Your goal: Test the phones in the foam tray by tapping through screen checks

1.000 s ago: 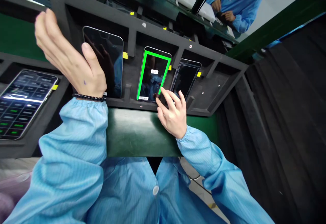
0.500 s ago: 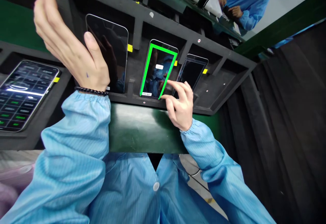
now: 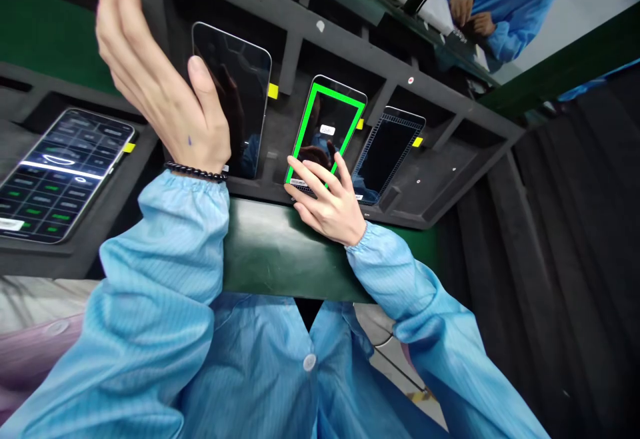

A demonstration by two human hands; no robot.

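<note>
A black slotted tray [image 3: 440, 179] holds three phones side by side. My left hand [image 3: 160, 92] is raised in front of the dark-screened phone [image 3: 237, 92], fingers stretched out and holding nothing. My right hand [image 3: 327, 199] lies with spread fingers over the bottom edge of the middle phone [image 3: 327, 126], whose screen shows a bright green frame. A third phone [image 3: 387, 149] with a dotted border sits just right of it, untouched. Both arms wear light blue sleeves; a dark bead bracelet is on my left wrist.
Another phone [image 3: 60, 172] with a lit grid of buttons lies in a second tray [image 3: 75, 252] at the left. A green belt edge [image 3: 270, 252] runs under the trays. A person in blue [image 3: 495, 12] works at the far upper right. Black curtain hangs at the right.
My right hand has slid left from the lower right corner of the green-framed phone to its bottom edge, fingers now spread. My left hand stays raised; the view has shifted a little.
</note>
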